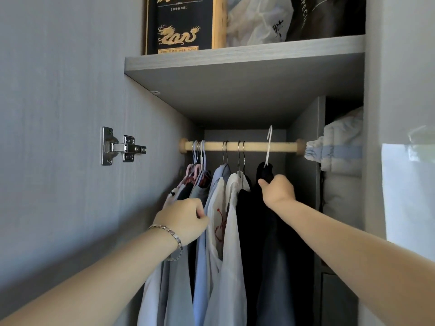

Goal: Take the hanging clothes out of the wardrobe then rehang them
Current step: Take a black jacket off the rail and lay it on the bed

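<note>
Wooden rod (237,146) holds a row of hung shirts. The right hand (279,190) grips a dark garment (266,171), its white hanger (269,142) hook lifted above the rod. The left hand (182,217) pinches a pale blue shirt (201,255).

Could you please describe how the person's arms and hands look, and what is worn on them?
Both forearms are bare, with no sleeves in view. The left hand has a silver metal link bracelet around its wrist. The right hand has nothing on its wrist. Neither hand is gloved, and no rings show.
</note>
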The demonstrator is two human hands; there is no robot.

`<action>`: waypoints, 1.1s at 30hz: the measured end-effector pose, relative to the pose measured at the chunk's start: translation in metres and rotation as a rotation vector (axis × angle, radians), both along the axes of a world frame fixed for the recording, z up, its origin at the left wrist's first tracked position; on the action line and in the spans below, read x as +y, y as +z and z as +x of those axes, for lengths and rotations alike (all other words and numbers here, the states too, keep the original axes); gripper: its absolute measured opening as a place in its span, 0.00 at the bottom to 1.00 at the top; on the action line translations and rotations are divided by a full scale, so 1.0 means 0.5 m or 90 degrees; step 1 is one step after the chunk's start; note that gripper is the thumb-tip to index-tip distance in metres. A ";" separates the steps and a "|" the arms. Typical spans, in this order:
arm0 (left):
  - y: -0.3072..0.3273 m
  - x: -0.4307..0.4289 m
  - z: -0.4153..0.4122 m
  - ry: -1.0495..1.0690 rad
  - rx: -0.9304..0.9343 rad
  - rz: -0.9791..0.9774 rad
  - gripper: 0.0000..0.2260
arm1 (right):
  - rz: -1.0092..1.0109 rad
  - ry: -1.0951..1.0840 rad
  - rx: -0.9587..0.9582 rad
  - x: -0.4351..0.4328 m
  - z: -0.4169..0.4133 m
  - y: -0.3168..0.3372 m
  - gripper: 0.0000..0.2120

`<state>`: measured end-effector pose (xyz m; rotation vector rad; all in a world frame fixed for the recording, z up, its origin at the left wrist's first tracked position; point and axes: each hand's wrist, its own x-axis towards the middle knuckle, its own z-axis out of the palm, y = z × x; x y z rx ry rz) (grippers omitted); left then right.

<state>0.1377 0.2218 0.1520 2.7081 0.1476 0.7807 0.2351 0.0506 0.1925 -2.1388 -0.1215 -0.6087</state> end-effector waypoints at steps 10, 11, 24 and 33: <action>-0.093 -0.080 -0.141 -0.130 0.078 0.038 0.06 | -0.214 0.020 0.067 -0.071 -0.255 -0.181 0.20; -0.107 -0.090 -0.154 -0.144 0.092 0.046 0.05 | -0.248 0.019 0.085 -0.089 -0.283 -0.200 0.20; -0.311 -0.372 -0.315 -0.328 0.251 0.081 0.06 | -0.271 -0.096 0.239 -0.509 -0.697 -0.378 0.13; -0.445 -0.733 -0.510 -0.522 0.334 0.159 0.07 | -0.102 -0.373 0.261 -0.793 -1.074 -0.490 0.13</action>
